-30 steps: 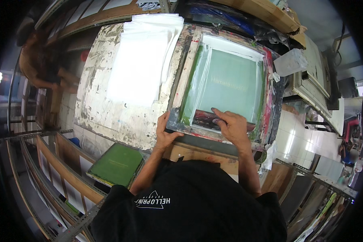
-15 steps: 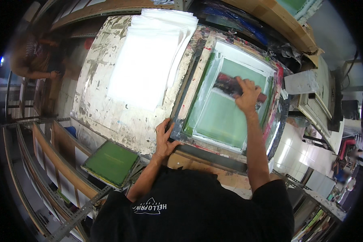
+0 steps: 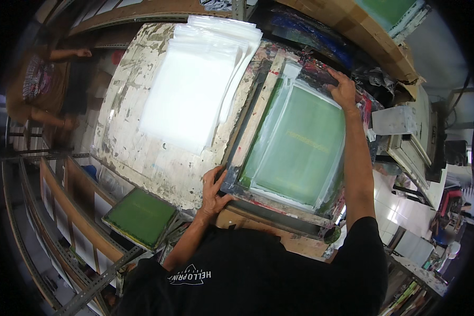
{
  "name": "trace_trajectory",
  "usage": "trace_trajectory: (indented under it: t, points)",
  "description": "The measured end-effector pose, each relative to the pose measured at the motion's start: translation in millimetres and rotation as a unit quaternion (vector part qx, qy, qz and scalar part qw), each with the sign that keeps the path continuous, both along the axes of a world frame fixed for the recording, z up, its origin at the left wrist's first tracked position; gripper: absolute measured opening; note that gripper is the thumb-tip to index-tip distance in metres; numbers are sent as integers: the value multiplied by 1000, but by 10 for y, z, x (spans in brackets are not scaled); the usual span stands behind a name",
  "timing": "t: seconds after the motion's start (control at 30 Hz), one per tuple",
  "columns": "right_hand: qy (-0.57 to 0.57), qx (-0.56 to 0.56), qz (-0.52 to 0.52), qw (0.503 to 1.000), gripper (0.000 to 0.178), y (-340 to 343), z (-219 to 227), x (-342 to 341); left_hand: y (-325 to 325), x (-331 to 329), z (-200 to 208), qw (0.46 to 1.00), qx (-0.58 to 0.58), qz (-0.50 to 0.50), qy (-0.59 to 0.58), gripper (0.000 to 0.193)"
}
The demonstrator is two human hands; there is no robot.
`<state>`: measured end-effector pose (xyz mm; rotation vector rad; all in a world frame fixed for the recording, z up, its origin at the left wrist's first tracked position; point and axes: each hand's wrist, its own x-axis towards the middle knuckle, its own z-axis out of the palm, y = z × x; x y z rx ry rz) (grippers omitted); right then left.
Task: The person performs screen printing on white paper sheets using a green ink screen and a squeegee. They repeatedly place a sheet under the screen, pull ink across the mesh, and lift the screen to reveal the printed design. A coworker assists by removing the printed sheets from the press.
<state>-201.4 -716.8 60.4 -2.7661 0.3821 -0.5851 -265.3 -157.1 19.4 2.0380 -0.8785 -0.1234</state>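
A screen printing frame (image 3: 259, 102) with a pale green mesh (image 3: 303, 152) lies on the right of the worktable. Streaks of whitish ink show around the mesh's border. At the far edge of the mesh my right hand (image 3: 344, 90) is closed on a dark, ink-stained squeegee (image 3: 315, 73), partly hidden by the hand and hard to tell from the stained frame behind it. My left hand (image 3: 211, 197) grips the frame's near left corner, thumb on the near side and fingers on the left side. Left of the frame lies a stack of translucent white plastic sheets (image 3: 187, 95).
A paint-worn white tabletop (image 3: 126, 110) stretches left. Near it rests a smaller green screen (image 3: 142, 216) beside wooden rack boards (image 3: 81, 210). Cardboard (image 3: 353, 26) lies beyond the frame, a pale translucent container (image 3: 394, 120) to its right. Another person (image 3: 39, 84) stands far left.
My right hand has pushed the squeegee away from me to the mesh's far end, baring the middle of the mesh. My left hand stays at the corner. The other person has shifted, one arm higher.
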Motion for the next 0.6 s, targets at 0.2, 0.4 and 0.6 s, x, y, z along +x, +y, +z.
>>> trace_trajectory:
  t: [0.2, 0.4, 0.6]
  points:
    - [-30, -72, 45, 996, 58, 299, 9, -269, 40, -44, -62, 1000, 9, 2, 28, 93]
    - [16, -68, -19, 997, 58, 1333, 236, -993, -60, -62, 48, 995, -91, 8, 36, 90]
    - [87, 67, -18, 994, 57, 2555, 1260, -1887, -200, -87, 515, 984, -166, 48, 34, 85]
